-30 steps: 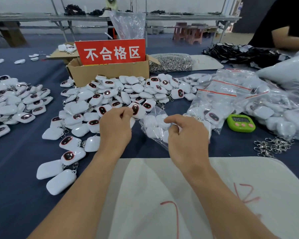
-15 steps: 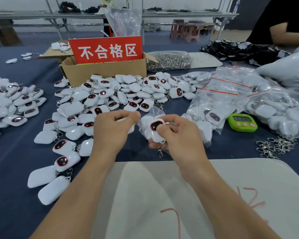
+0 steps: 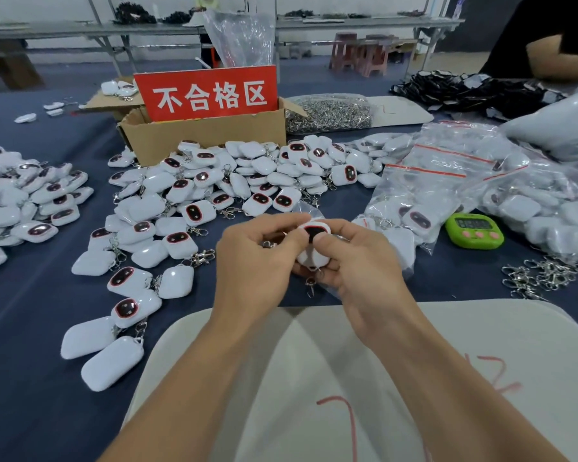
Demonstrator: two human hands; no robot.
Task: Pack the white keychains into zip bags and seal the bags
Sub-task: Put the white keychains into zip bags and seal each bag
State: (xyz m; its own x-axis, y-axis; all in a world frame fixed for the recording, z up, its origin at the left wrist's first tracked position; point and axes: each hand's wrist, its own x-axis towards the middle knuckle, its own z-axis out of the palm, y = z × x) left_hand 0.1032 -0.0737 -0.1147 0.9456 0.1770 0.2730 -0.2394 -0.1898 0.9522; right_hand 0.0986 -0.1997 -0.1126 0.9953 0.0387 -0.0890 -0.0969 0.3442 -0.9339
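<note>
Above blue cloth (image 3: pixel 30 311), L hand (image 3: pixel 254 265) & R hand (image 3: pixel 364 268) both pinch glossy rounded white keychain (image 3: pixel 310 256).

Left forearm: bare, enters from lower left of frame, angled up toward centre
Left hand (image 3: pixel 257 265): centre frame, back to camera, fingers curled, thumb tip on white keychain (image 3: pixel 314 251)
Right forearm: bare, enters from lower right
Right hand (image 3: pixel 361 265): close against left hand, thumb and curled fingers pinch same keychain
</note>
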